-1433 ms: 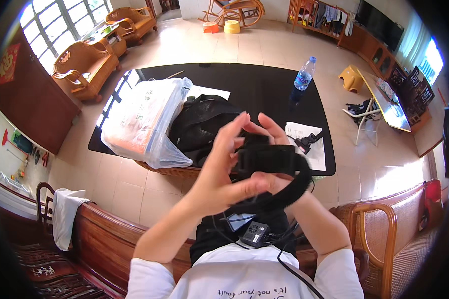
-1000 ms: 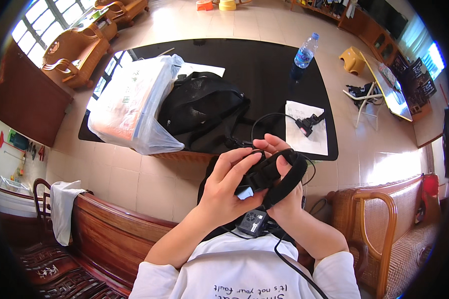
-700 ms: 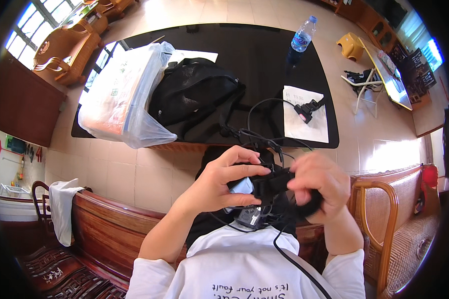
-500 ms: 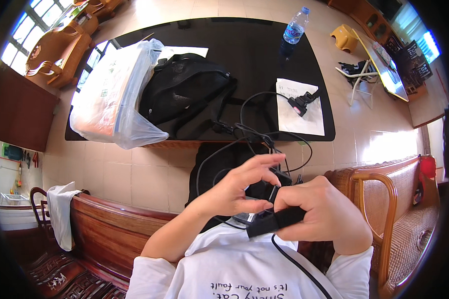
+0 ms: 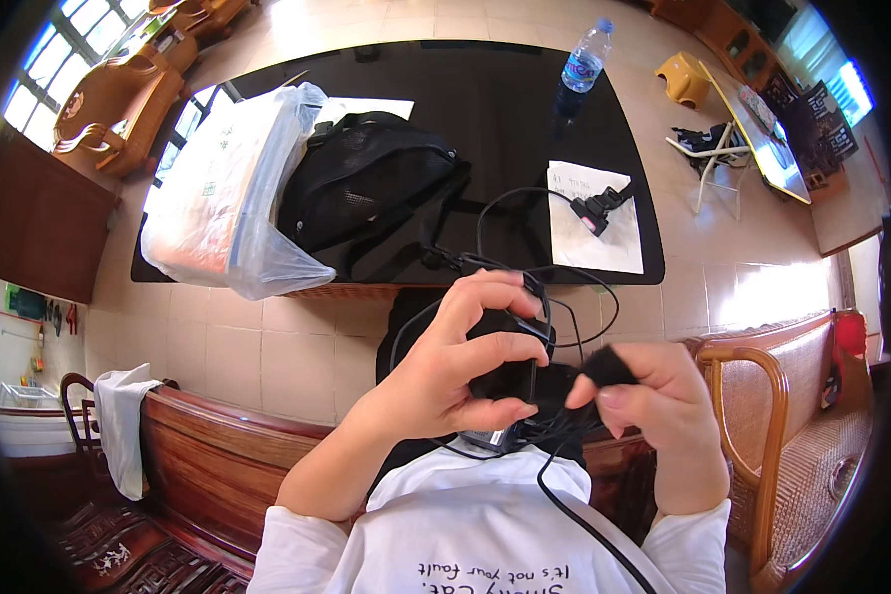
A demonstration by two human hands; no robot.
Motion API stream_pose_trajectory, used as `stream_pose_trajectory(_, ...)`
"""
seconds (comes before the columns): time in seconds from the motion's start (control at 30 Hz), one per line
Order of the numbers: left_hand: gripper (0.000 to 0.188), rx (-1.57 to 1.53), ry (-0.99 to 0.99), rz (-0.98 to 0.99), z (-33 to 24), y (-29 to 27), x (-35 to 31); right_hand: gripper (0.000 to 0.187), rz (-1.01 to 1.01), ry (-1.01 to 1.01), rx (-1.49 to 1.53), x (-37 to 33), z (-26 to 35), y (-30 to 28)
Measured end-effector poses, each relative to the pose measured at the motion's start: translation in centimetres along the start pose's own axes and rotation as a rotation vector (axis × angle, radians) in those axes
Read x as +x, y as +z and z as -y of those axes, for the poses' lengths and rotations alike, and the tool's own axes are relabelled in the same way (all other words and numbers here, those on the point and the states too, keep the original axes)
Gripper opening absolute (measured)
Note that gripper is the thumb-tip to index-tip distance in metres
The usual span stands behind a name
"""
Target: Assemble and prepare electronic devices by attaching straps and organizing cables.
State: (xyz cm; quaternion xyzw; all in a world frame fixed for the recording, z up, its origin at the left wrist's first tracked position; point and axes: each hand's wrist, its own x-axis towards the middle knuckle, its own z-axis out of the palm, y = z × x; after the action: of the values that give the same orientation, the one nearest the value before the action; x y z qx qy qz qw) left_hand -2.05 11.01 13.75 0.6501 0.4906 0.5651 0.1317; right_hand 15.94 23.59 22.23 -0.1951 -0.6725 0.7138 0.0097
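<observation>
My left hand [image 5: 465,351] is curled around a dark flat device [image 5: 505,384] above my lap, thumb on the near side and fingers on the far side. Much of the device is hidden by that hand. To its right, my right hand [image 5: 658,396] is closed on a black fabric strap [image 5: 609,367], whose wide end sticks up past the fingers. Black cables [image 5: 564,436] tangle between and below the hands, and one runs down over my white shirt. A small black box with a pale label [image 5: 490,439] shows under my left thumb.
Ahead stands a dark glossy table [image 5: 485,109] with a plastic bag [image 5: 213,193], a black mesh backpack [image 5: 366,178], a water bottle [image 5: 586,59] and a paper sheet [image 5: 594,252]. A black buckled strap piece [image 5: 596,210] lies on the paper. A wooden armchair [image 5: 762,396] is at right.
My right hand has moved right, away from the left, and the strap end now points up instead of left. My left fingers have closed in around the dark device.
</observation>
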Motion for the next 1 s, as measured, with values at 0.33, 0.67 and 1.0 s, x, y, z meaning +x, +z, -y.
stream_pose_trajectory(0.33, 0.04, 0.241, 0.039, 0.037, -2.1, 0.1, 0.6, 0.024, 0.111, 0.066, -0.469, 1.7, 0.4, 0.0)
stream_pose_trajectory(0.67, 0.041, 0.272, 0.177, 0.191, -2.5, -0.2, 1.1, 0.021, 0.352, 0.073, -0.458, 2.2, 1.4, -1.7)
stream_pose_trajectory(1.0, 0.046, 0.147, 0.12, -0.061, -1.7, 0.5, 0.4, 0.02, 0.182, 0.006, -0.258, 1.6, -0.3, 0.7)
